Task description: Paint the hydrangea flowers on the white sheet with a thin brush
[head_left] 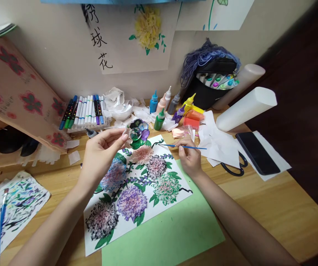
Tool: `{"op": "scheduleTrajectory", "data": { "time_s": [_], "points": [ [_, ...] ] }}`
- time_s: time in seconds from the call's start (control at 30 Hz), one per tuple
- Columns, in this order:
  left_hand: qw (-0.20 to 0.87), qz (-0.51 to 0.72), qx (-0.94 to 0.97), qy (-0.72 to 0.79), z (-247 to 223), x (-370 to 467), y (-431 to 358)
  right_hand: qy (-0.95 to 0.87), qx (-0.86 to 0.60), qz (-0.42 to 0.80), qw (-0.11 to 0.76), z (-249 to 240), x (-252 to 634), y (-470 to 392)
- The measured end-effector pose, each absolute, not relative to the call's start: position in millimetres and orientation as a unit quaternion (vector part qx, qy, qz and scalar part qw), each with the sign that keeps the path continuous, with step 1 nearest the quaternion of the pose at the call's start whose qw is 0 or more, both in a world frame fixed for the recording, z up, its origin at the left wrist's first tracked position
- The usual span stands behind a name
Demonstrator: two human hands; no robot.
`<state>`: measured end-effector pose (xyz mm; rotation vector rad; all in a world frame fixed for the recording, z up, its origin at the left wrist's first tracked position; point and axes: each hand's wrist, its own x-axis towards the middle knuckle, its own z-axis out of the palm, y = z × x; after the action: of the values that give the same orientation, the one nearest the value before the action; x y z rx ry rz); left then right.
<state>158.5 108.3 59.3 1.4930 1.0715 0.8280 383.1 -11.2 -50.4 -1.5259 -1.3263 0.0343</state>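
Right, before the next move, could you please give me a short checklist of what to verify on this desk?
1. Thin blue brush in the right hand: ok, held over the far corner of the flower painting.
2. Paint palette in the left hand: ok, raised, with several colours on it.
3. Scissors off the painting: ok, to its right, partly under white paper.
4. Desk free of scraps: not ok, white scraps lie left of the painting.
5. Brush tip touching the painting: cannot tell.
6. Painted flowers dry: cannot tell.
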Motion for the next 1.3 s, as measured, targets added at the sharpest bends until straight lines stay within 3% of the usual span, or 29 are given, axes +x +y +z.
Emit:
{"op": "scheduleTrajectory", "data": {
  "time_s": [1.0, 1.3],
  "points": [
    [0.542, 0.345, 0.617, 0.454, 58.2, 159.6, 107.7, -0.551, -0.635, -0.007, 0.541, -51.9, 383.5, -11.4],
    [0.577, 0.321, 0.616, 0.430, 49.6, 161.8, 108.5, -0.512, -0.544, -0.063, 0.662, -44.6, 364.2, -17.7]
  ]
}}
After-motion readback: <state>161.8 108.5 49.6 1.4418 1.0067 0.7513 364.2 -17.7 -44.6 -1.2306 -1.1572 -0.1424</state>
